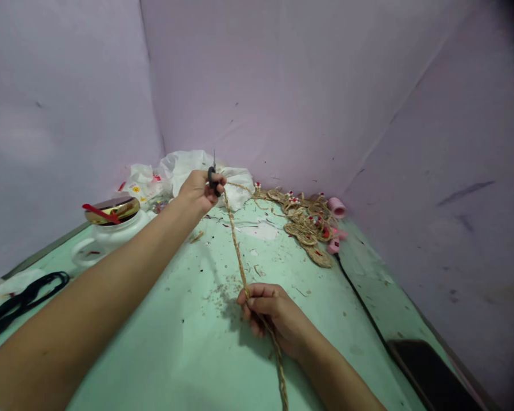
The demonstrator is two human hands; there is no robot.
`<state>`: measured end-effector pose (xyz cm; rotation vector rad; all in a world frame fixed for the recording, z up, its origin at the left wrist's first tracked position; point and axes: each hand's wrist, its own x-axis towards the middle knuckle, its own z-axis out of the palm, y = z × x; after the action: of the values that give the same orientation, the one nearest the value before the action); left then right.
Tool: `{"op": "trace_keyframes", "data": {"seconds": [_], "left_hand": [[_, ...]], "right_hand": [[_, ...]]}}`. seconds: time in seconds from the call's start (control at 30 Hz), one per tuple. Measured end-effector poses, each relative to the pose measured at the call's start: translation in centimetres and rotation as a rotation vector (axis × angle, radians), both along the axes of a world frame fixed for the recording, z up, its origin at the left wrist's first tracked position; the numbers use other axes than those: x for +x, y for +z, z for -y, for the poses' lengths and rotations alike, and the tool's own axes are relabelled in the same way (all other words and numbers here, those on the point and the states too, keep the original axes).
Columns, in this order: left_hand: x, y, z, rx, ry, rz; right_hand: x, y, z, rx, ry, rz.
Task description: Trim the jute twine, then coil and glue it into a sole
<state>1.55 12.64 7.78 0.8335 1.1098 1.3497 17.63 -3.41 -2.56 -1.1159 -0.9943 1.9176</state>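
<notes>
A braided jute cord [236,245] runs taut between my two hands above the green table. My left hand [203,189], raised toward the back, is closed on the cord's far part. It also has a pair of small scissors [212,176] with black handles hooked on its fingers, blades pointing up. Nearer to me, my right hand [268,311] pinches the cord between thumb and fingers. From there the cord trails down to the front edge of the view. A thinner strand goes from my left hand toward the back right.
Coiled jute pieces with red and white beads [306,222] lie at the back right beside a pink glue gun [334,244] with a black cable. A white mug [115,234], plastic bags [188,165] and dark cord [21,305] are left; a phone [428,371] lies front right.
</notes>
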Motion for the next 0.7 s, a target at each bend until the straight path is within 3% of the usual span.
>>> {"op": "trace_keyframes", "data": {"seconds": [0.1,0.2,0.3,0.4,0.53,0.7], "left_hand": [[2.7,-0.1,-2.5,0.029,0.174,-0.127],[4.6,-2.6,-3.5,0.03,0.235,-0.287],[4.4,-5.3,-3.6,-0.029,0.198,-0.432],[2.7,-6.1,-3.3,-0.024,0.212,-0.537],[0.9,-4.9,-0.7,0.029,0.207,-0.552],[1.8,-5.4,6.5,-0.128,-0.116,-0.417]], "right_hand": [[0.0,0.1,-0.1,-0.005,-0.057,-0.02],[0.0,-0.2,-0.1,-0.009,-0.099,0.001],[0.1,-0.4,-0.1,-0.027,-0.134,0.022],[0.2,-0.2,-0.2,-0.043,-0.149,-0.024],[0.3,0.2,-0.2,-0.057,-0.154,-0.07],[0.2,0.0,0.0,-0.035,-0.159,-0.142]]}}
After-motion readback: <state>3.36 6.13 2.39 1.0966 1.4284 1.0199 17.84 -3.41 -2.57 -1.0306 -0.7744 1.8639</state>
